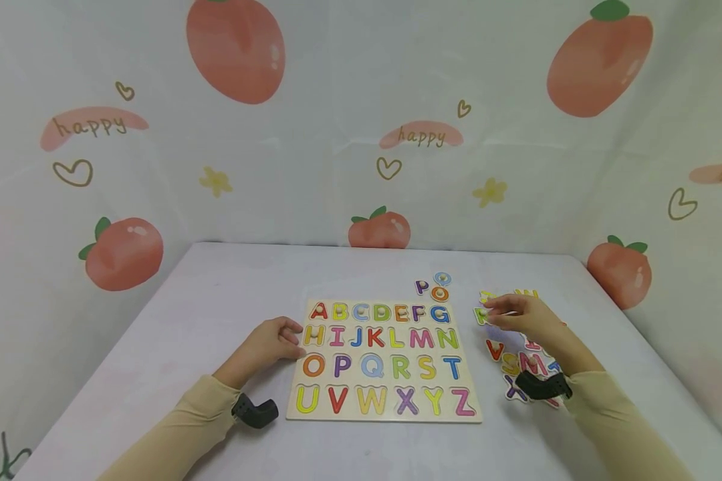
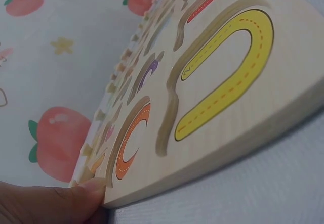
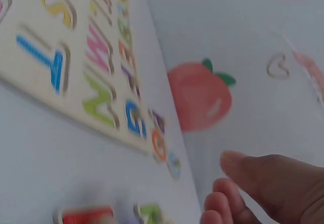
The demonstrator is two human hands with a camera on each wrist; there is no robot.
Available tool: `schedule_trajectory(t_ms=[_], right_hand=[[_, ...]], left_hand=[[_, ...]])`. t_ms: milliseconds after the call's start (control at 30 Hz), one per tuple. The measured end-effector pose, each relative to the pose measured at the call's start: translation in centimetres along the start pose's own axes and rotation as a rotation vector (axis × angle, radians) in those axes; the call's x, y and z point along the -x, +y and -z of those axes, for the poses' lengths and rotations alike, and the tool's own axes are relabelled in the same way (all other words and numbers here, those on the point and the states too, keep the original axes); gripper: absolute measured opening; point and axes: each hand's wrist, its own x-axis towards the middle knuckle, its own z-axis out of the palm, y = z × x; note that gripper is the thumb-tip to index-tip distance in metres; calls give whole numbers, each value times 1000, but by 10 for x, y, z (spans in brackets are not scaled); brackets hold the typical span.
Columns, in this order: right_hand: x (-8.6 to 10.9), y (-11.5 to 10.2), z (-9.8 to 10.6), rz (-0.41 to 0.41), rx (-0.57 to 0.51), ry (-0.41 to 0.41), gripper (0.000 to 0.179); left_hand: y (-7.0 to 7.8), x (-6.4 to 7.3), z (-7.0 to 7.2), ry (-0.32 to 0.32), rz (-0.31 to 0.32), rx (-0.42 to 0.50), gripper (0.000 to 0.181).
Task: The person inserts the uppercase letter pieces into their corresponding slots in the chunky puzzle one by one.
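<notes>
A wooden alphabet board [image 1: 385, 380] lies flat, with letter pieces with knobs in its top row and at the H [image 1: 315, 335]; the other letters show as printed recesses. At its left edge rests my left hand [image 1: 271, 344], the thumb [image 2: 83, 196] touching the rim beside the H and O. My right hand [image 1: 523, 315] is over the loose letter pieces to the right of the board, fingertips close to a green letter piece [image 1: 480, 316]. Between its thumb and fingers [image 3: 216, 206] there is a gap holding nothing.
Behind the board's top right corner lie a purple P [image 1: 421, 287], an orange O [image 1: 440, 294] and a blue Q [image 1: 442, 278]. Several loose letters, such as a red V [image 1: 495, 349] and a pink M [image 1: 532, 363], spread beneath the right forearm. A patterned cloth backdrop [image 1: 313, 167] stands behind the table.
</notes>
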Motion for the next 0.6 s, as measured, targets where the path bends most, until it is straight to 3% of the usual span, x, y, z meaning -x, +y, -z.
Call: schedule_trajectory(t_ms=[267, 600], right_hand=[[12, 39, 26, -53, 4, -2, 48], [15, 62, 38, -180, 25, 0, 49]], left_hand=[[-2, -3, -2, 7, -9, 2, 46], [1, 1, 0, 0, -3, -2, 47]])
